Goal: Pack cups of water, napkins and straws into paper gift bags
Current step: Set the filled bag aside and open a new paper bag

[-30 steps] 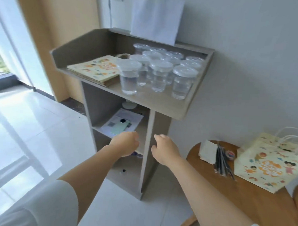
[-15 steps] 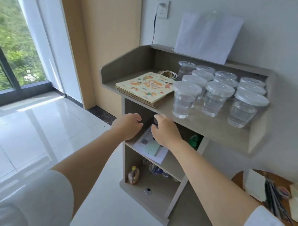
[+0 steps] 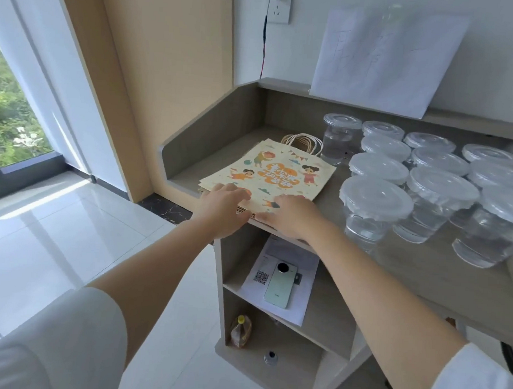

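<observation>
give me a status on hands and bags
Left hand, right hand on bag stack, near edge. Stack flat. Lidded cups close alongside.

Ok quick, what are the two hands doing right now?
Left hand: open, fingers flat on the top gift bag.
Right hand: touching the same bag's near edge; pinching or not, cannot tell.

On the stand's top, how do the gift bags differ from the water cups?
The gift bags lie flat, stacked, printed with cartoons; the water cups stand upright in rows, clear and lidded. The left hand and right hand touch the gift bags; neither touches the water cups. Both share the top shelf.
</observation>
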`<state>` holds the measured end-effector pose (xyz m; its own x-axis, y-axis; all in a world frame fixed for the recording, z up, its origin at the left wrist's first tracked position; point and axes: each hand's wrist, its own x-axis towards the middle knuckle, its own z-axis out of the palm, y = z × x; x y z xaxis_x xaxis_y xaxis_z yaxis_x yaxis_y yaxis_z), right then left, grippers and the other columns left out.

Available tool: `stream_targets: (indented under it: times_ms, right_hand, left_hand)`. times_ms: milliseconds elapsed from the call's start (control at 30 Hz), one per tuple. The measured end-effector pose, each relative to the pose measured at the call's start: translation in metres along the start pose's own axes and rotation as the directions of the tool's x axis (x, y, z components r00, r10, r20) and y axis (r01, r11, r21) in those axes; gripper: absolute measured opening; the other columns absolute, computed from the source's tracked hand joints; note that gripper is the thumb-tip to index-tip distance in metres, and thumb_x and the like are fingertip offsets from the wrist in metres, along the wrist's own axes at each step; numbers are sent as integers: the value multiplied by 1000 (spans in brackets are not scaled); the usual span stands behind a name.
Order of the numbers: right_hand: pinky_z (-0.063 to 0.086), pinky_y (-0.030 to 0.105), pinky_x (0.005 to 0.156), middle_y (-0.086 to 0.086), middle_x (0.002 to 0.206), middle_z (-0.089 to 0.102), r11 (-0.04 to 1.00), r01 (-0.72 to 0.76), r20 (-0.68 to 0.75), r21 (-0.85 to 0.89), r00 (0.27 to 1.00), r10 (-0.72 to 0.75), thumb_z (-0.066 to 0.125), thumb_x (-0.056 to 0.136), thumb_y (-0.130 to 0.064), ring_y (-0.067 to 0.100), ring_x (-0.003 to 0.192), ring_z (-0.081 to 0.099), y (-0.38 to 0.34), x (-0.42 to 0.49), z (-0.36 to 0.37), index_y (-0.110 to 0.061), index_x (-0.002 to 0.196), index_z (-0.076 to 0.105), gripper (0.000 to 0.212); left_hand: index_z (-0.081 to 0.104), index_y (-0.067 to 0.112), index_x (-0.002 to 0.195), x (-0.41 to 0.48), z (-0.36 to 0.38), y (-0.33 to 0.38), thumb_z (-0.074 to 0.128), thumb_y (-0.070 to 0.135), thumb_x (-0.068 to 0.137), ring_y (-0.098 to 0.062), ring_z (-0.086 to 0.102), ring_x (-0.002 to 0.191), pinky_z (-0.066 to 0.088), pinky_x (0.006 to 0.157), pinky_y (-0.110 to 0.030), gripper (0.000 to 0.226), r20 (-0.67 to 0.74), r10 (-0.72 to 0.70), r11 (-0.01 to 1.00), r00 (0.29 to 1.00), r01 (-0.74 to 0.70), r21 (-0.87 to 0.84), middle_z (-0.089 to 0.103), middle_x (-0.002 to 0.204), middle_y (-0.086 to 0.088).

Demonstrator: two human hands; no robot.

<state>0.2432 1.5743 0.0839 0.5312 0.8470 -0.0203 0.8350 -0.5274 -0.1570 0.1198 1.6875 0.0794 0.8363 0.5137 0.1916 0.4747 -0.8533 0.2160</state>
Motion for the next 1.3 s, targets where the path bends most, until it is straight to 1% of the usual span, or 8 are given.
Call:
stream_targets:
  times_ms: [367,500,633,833,967,1133,1200,1300]
  right_hand:
    - [38,33,58,10,101,60,907,-19,-354,-420,924,-145,46,93,-9,28,87,61,-24,-20,-23,-5,109,52,18]
    - [43,26,35,10,67,62,901,-3,-641,-434,703,-307,74,70,-6,25,55,62,-26,-44,-15,-2,79,61,16]
    - [36,23,40,4,59,53,847,80,-727,-526,474,-497,66,80,-2,18,51,49,-43,-89,-1,-7,73,55,13]
    - [46,29,58,5,77,66,854,199,-596,-482,639,-485,33,101,-29,20,69,58,-70,-160,44,-8,79,65,44]
    - [38,31,60,1,71,55,969,38,-467,245,880,83,22,99,-50,14,68,51,-94,-196,55,-14,68,54,56]
    - [51,43,78,13,101,59,297,-173,-77,939,736,672,28,96,-56,28,94,59,-118,-202,26,-7,110,56,58]
    - [53,42,72,12,98,60,-146,-169,223,975,705,673,31,89,-67,28,91,60,-115,-208,15,-12,106,56,63]
    - [57,44,71,14,94,59,-335,-223,395,915,658,641,43,81,-72,30,89,63,-99,-231,9,-10,98,56,65]
  left_hand:
    - [33,17,144,13,-29,-25,44,39,96,-24,21,138,23,110,-43,55,-149,-208,824,967,91,-559,29,150,-7]
    - [14,21,151,10,-54,-42,40,56,93,-31,50,122,44,99,-45,73,146,-440,158,886,237,-959,24,154,-9]
    - [46,-1,134,-13,-63,-76,41,68,86,-30,71,86,59,66,-33,84,512,-28,-330,859,475,-816,63,120,-20]
    - [56,3,105,-68,-58,-80,47,6,96,-18,68,50,52,41,-24,13,569,-6,32,822,569,-822,71,65,-8]
    - [56,8,104,-103,-37,-70,42,-4,94,-28,70,86,58,64,-40,21,516,197,78,834,511,-856,69,105,-14]
    - [62,18,91,-163,-8,-34,46,2,95,-27,68,87,56,78,-48,23,423,203,440,883,303,-845,71,98,-11]
    - [65,19,87,-187,9,-20,41,1,95,-26,65,71,55,63,-38,31,322,243,561,915,139,-816,71,92,-13]
    - [66,19,110,-220,26,-1,36,1,97,-10,57,68,41,49,-7,37,226,328,643,917,-41,-765,65,95,-2]
